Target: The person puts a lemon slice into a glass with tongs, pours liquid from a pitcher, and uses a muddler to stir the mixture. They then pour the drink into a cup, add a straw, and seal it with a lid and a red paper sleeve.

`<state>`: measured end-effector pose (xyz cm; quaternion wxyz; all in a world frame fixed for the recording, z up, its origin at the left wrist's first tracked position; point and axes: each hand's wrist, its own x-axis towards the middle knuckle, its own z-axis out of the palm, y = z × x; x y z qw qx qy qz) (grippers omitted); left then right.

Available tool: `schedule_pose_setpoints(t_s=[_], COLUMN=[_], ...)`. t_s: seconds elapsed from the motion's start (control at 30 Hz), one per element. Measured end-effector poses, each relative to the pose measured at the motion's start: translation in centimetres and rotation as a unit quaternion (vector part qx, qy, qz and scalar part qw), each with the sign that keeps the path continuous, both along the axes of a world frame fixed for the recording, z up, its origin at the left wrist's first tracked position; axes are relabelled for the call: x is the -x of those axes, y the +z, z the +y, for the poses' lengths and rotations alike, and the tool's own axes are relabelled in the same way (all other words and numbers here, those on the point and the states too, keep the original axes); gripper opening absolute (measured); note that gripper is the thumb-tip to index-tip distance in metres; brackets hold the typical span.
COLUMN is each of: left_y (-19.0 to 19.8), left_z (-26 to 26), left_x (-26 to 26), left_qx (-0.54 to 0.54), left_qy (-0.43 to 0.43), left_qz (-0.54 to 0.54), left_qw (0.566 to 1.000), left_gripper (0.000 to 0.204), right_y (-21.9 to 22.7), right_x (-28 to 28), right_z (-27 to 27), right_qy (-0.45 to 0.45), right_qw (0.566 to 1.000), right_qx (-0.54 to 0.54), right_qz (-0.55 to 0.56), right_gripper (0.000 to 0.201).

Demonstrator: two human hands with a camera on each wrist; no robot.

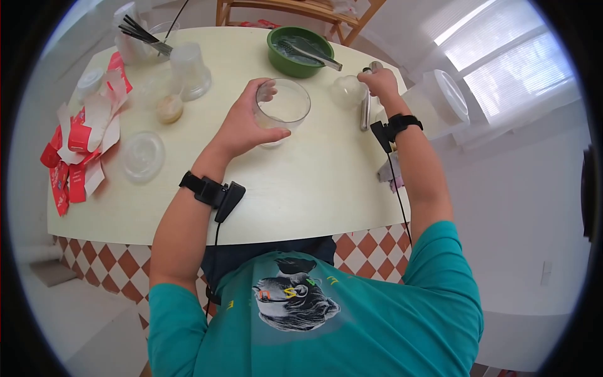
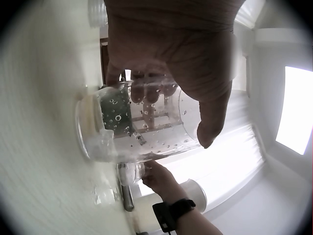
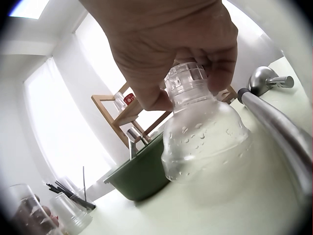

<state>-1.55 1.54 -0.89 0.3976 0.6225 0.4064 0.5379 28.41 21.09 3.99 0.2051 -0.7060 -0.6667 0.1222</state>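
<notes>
My left hand grips a tall clear cup round its side, thumb on the near side and fingers on the far side. Water drops dot the wall of this cup, which stands with its base close to the table. Over at the right, my right hand pinches the ribbed neck of a small clear bulb-shaped bottle between thumb and fingers. Droplets cling to that bottle too, and its base is close over the tabletop. A metal handled tool lies right beside it.
A green basin of water with metal tongs stands at the far edge. Left lie torn red-and-white packaging, a clear lid, a tub with tan contents, stacked cups and black straws. A clear bin stands right.
</notes>
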Motion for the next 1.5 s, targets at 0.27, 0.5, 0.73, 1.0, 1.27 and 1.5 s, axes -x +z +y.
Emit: schedule_pose_setpoints(t_s=[0.27,0.5,0.73,1.0,1.27,1.5], left_y=[0.0,-0.2,0.0,0.4,0.5,0.4], left_z=[0.0,0.2,0.2,-0.2,-0.2,-0.2], left_x=[0.1,0.1,0.2,0.0,0.0,-0.1], left_qx=[-0.003,0.007,-0.002,-0.007,0.022,0.024], left_qy=[-0.005,-0.012,-0.014,-0.010,-0.011,0.000], left_qz=[-0.002,0.006,0.004,-0.020,-0.010,-0.014], left_qw=[1.000,1.000,1.000,1.000,1.000,1.000], left_gripper=[0.086,0.088,0.086,0.082,0.081,0.081], right_y=[3.0,6.7,6.8,8.3,6.9,4.3], right_x=[-1.8,4.1,10.3,13.7,13.6,12.8], right_z=[-4.5,-10.7,-11.7,-14.4,-15.1,-15.0], right_qy=[0.038,0.183,0.278,0.347,0.416,0.438], right_qw=[0.925,0.900,0.929,0.925,0.891,0.865], right_qx=[0.012,0.041,-0.013,-0.148,-0.153,-0.191], right_qz=[0.378,0.393,0.245,0.050,0.101,0.153], right_gripper=[0.025,0.021,0.029,0.042,0.045,0.049])
